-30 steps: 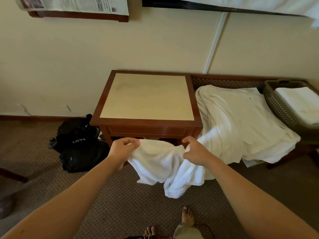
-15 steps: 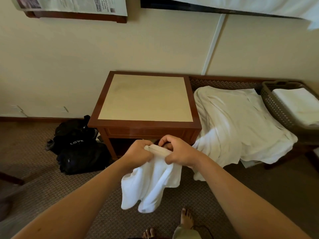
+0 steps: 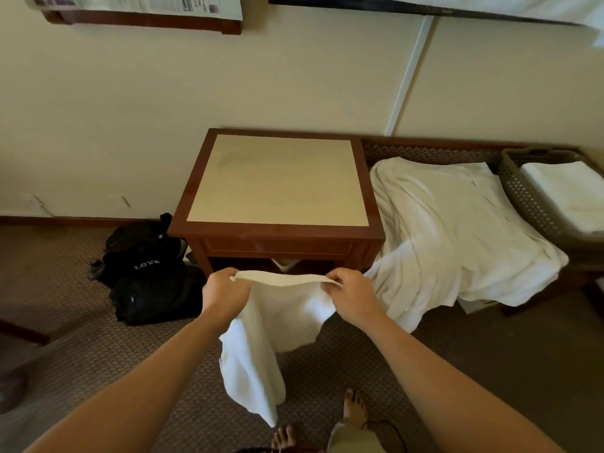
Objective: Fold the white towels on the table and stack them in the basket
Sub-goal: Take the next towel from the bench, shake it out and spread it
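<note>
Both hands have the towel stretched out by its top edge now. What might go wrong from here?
The towel hangs low from the left hand and right hand; its bottom corner could drag on the carpet near the bare feet. Each hand pinches only the edge, so a corner may slip. The towel pile overhangs its support and might slide off.

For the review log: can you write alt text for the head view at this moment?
Two bare hands, left hand and right hand, hold a white towel stretched by its top edge before a wooden side table. More white towels lie heaped to the right, beside a basket holding folded ones.
</note>
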A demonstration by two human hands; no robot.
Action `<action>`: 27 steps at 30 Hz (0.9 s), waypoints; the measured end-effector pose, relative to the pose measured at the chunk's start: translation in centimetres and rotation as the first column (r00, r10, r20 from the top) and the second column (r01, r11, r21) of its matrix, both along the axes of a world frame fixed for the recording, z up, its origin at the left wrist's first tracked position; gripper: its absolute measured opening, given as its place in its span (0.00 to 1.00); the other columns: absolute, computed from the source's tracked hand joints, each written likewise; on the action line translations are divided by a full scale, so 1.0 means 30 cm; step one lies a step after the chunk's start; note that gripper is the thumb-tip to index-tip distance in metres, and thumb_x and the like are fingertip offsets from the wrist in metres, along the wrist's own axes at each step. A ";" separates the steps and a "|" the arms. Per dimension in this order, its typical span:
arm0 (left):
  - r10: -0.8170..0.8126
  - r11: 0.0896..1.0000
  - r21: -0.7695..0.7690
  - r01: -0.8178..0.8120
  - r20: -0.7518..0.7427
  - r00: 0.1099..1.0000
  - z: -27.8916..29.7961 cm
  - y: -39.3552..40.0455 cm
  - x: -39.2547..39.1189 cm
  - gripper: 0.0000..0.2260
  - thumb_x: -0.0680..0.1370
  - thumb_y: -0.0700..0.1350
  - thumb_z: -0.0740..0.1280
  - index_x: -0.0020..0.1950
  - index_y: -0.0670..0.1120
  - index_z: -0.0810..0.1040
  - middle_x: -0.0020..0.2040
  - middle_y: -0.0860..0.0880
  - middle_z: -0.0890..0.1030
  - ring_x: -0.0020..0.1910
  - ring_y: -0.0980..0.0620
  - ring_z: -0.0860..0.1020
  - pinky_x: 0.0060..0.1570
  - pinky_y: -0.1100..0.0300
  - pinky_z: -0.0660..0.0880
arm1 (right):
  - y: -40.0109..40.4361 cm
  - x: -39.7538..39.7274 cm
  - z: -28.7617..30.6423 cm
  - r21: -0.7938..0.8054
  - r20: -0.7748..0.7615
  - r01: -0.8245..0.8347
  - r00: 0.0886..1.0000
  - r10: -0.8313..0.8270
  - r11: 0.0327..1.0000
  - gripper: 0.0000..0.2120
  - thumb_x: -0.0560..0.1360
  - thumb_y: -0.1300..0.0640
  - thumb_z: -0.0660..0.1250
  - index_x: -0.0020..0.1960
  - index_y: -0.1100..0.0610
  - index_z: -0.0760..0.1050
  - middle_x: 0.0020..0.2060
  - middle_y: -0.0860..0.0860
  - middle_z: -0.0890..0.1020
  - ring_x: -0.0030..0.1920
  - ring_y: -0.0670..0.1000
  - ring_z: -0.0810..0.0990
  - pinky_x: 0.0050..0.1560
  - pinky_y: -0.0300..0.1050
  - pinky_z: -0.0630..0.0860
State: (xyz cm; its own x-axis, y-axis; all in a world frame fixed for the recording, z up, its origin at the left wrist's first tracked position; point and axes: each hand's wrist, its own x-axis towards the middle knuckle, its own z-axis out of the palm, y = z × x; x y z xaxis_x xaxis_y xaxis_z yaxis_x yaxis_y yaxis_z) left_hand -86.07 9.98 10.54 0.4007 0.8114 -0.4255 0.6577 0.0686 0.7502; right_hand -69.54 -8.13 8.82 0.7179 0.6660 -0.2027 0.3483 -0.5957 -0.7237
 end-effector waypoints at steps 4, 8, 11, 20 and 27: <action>-0.110 0.992 -0.054 0.113 0.051 0.993 -0.001 -0.056 0.005 0.23 0.72 0.34 0.64 0.61 0.56 0.69 0.38 0.44 0.79 0.31 0.49 0.75 0.26 0.57 0.69 | 0.063 -0.054 0.028 0.055 -0.205 0.140 0.971 -0.126 0.989 0.09 0.77 0.53 0.73 0.42 0.57 0.82 0.38 0.53 0.84 0.38 0.52 0.84 0.41 0.51 0.83; -0.257 0.966 0.023 0.257 0.152 0.954 0.019 -0.123 0.033 0.16 0.76 0.39 0.71 0.57 0.57 0.74 0.40 0.48 0.80 0.33 0.52 0.76 0.32 0.56 0.73 | 0.099 -0.112 0.024 0.059 -0.296 0.175 0.943 -0.150 0.983 0.15 0.78 0.54 0.73 0.41 0.66 0.81 0.36 0.62 0.82 0.34 0.58 0.82 0.32 0.50 0.81; -0.285 0.958 0.039 0.283 0.189 0.940 0.027 -0.147 0.041 0.05 0.75 0.47 0.74 0.45 0.57 0.80 0.41 0.52 0.82 0.38 0.55 0.79 0.38 0.58 0.75 | 0.108 -0.124 0.015 0.060 -0.343 0.199 0.924 -0.167 0.978 0.18 0.79 0.53 0.69 0.41 0.69 0.77 0.31 0.59 0.74 0.34 0.56 0.75 0.38 0.54 0.77; -0.390 0.901 -0.056 0.431 0.335 0.858 0.038 -0.173 0.029 0.18 0.76 0.31 0.70 0.55 0.54 0.85 0.43 0.52 0.87 0.44 0.52 0.86 0.49 0.53 0.84 | 0.073 -0.093 0.035 0.139 -0.407 0.321 0.881 -0.241 0.937 0.06 0.75 0.55 0.77 0.39 0.50 0.86 0.38 0.48 0.87 0.41 0.50 0.86 0.47 0.53 0.85; -0.586 0.765 0.384 0.517 0.082 0.806 -0.035 -0.168 0.049 0.06 0.78 0.42 0.73 0.51 0.52 0.87 0.44 0.58 0.79 0.43 0.60 0.77 0.42 0.69 0.70 | 0.026 -0.100 0.040 0.208 -0.332 0.196 0.936 -0.119 0.958 0.10 0.74 0.61 0.77 0.47 0.47 0.82 0.41 0.48 0.86 0.45 0.46 0.85 0.51 0.43 0.83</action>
State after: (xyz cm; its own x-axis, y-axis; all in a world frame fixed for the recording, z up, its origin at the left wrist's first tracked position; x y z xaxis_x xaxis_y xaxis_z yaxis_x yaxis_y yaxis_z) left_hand -84.59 4.92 9.49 0.8647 0.5000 -0.0476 0.3506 -0.5331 0.7700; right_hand -72.54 -7.37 10.01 0.7428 0.6052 -0.2865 -0.0029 -0.4250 -0.9052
